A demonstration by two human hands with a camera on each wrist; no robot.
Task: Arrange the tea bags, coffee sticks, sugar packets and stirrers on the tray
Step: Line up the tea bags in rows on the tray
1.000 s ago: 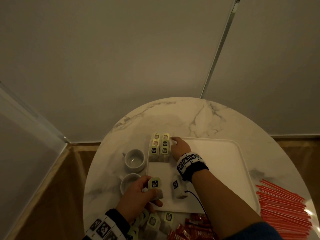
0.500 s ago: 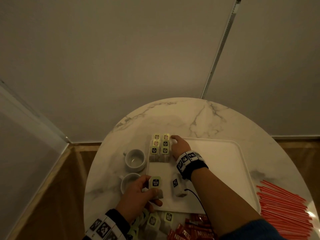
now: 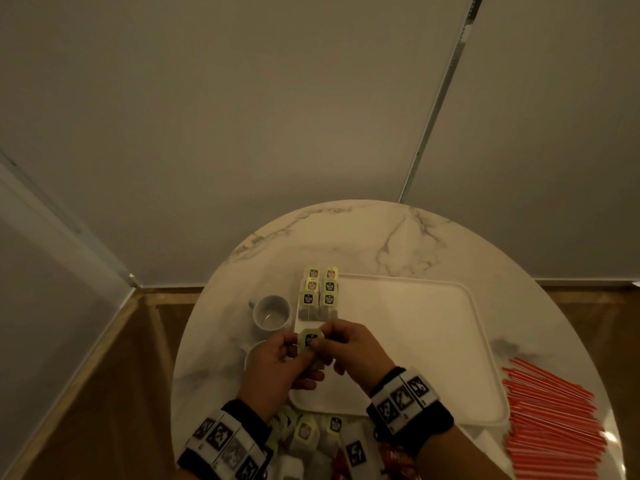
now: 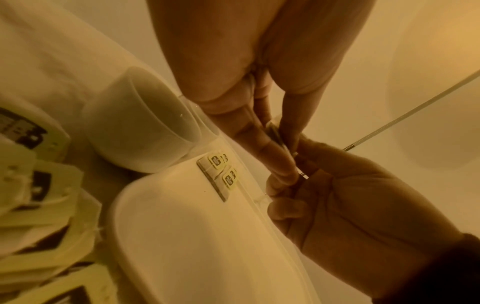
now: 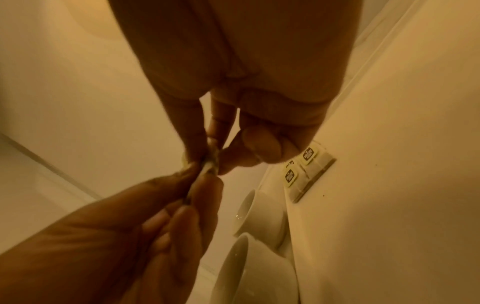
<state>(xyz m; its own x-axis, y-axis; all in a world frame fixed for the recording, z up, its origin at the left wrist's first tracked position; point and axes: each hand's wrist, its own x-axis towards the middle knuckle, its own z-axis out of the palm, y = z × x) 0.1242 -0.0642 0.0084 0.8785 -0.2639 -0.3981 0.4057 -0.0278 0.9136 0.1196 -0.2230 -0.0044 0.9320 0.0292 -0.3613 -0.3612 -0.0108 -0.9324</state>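
Observation:
Both hands meet over the near left part of the white tray [image 3: 415, 341]. My left hand [image 3: 292, 346] and my right hand [image 3: 330, 337] pinch the same green-tagged tea bag [image 3: 310, 340] from either side. The left wrist view shows the left fingers [image 4: 262, 148] clamped on the tea bag's [image 4: 274, 133] edge. From the right wrist, thumb and fingers [image 5: 205, 133] squeeze the tea bag [image 5: 209, 164]. Two short rows of tea bags [image 3: 320, 292] lie in the tray's far left corner. The rest of the tray is bare.
Two white cups [image 3: 272, 311] stand left of the tray, the nearer one [image 3: 252, 355] partly behind my left hand. Loose tea bags [image 3: 308, 433] and red coffee sticks [image 3: 394, 459] lie at the round table's front edge. Red stirrers [image 3: 554, 420] fan out at the right.
My right hand has drawn back from the rows of tea bags to meet the left hand. Both now hold the tea bag that only the left hand held before.

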